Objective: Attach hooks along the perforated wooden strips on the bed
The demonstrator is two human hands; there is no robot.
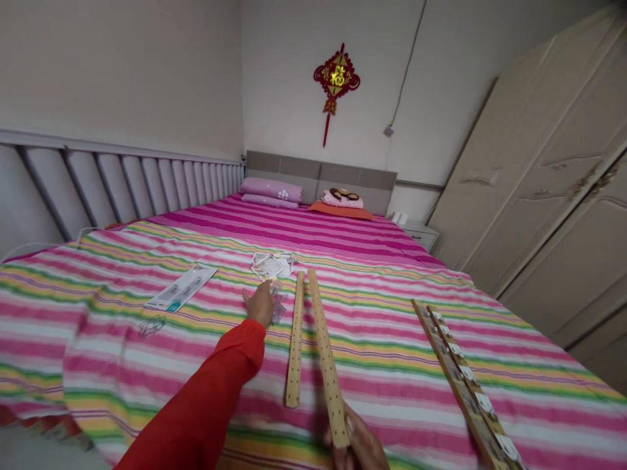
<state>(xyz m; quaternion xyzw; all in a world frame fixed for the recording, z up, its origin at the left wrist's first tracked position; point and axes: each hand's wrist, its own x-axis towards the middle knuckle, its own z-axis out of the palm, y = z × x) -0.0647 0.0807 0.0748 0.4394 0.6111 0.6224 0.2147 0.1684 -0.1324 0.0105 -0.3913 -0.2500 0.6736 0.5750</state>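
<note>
My left hand (259, 304), in a red sleeve (206, 385), reaches across a striped bedsheet (392, 339). Its fingers pinch a small clear plastic bag (278, 305). Just beyond lies a loose heap of paper and plastic packaging (272, 266). My right hand (361, 444) grips the near end of a perforated wooden strip (326, 359). A second perforated strip (295, 339) lies beside it on the sheet. To the right rests a wooden rail with white-capped hooks (463, 385).
A printed card package (181, 287) and a small clear wire-like item (151, 325) lie on the bed's left side. Pillows (272, 192) stand at the headboard (321, 176). A padded side rail (122, 183) runs left, a cream wardrobe (533, 176) right.
</note>
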